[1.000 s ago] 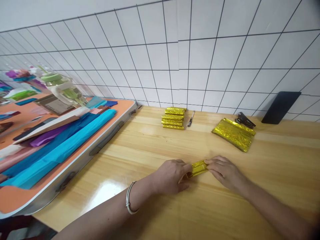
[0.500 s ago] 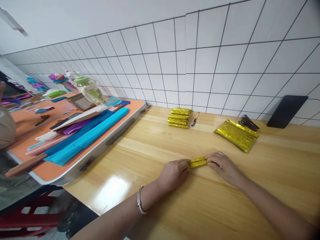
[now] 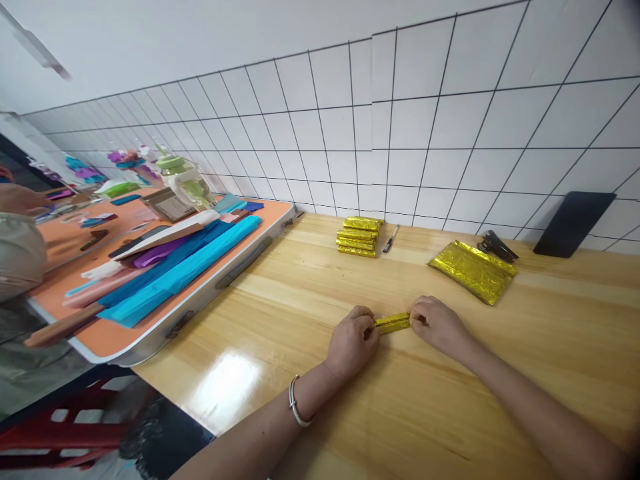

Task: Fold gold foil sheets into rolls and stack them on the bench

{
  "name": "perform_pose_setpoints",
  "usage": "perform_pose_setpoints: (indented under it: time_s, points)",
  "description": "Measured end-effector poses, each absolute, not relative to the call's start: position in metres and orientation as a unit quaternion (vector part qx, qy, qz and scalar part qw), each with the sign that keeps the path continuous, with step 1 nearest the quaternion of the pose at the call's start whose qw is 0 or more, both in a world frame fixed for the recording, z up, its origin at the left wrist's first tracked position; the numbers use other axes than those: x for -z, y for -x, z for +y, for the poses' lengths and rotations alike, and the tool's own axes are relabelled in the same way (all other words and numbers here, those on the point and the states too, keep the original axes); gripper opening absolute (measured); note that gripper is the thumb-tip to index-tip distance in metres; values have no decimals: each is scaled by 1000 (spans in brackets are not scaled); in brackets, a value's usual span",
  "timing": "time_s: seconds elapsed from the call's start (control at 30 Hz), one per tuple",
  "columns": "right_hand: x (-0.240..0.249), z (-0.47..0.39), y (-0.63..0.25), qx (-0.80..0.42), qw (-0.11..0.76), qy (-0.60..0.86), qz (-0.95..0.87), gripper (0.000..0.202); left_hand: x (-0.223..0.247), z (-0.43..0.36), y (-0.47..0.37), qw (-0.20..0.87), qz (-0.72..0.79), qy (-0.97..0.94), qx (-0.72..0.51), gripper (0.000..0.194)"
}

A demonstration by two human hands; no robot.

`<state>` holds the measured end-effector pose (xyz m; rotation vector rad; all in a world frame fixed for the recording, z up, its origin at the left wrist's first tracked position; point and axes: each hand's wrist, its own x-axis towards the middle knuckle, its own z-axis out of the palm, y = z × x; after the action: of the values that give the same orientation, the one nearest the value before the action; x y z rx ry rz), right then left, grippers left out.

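A narrow folded strip of gold foil [image 3: 393, 324] lies low over the wooden table, held at both ends. My left hand [image 3: 353, 341] pinches its left end, and my right hand [image 3: 438, 325] is closed on its right end; the fingertips hide both ends. Farther back, several folded gold foil pieces [image 3: 357, 237] sit in a pile, with a small pen-like tool [image 3: 391, 239] beside them. To the right lies a flat stack of gold foil sheets [image 3: 473, 270], next to a black clip [image 3: 497, 247].
A black phone-like slab [image 3: 574, 223] leans on the tiled wall. At left, an orange table [image 3: 117, 335] bears blue paper [image 3: 185, 270], a cardboard box [image 3: 166, 203] and a green-lidded bottle [image 3: 183, 180]. Part of another person [image 3: 19, 257] shows at the far left. A red stool [image 3: 65, 433] stands below.
The foil strip looks narrower and has shifted slightly left between my hands. My left fingers have bent more over its end. The view has turned slightly, so the left table appears farther right.
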<state>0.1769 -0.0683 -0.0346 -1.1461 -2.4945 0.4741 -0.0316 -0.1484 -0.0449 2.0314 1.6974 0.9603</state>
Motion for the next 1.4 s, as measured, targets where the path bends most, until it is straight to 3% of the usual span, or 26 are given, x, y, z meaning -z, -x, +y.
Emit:
perform_pose_setpoints:
  time_s: [0.27, 0.43, 0.53, 0.9, 1.2, 1.4]
  points:
    - [30, -63, -172, -153, 141, 433, -877, 15, 43, -142, 34, 177, 604, -701, -335, 5]
    - [33, -63, -171, -157, 139, 447, -869, 14, 43, -141, 35, 184, 580, -723, -328, 15]
    - [36, -65, -172, -157, 146, 458, -863, 13, 45, -141, 35, 176, 565, -741, -317, 21]
    - [51, -67, -180, -172, 199, 433, -862, 10, 44, -141, 37, 106, 516, -812, -253, 20]
    - [45, -60, -185, -264, 194, 462, -824, 7, 42, -137, 42, 78, 478, -855, -187, 18]
    - [49, -57, -187, -262, 209, 444, -831, 4, 37, -139, 44, 65, 467, -868, -152, 20]
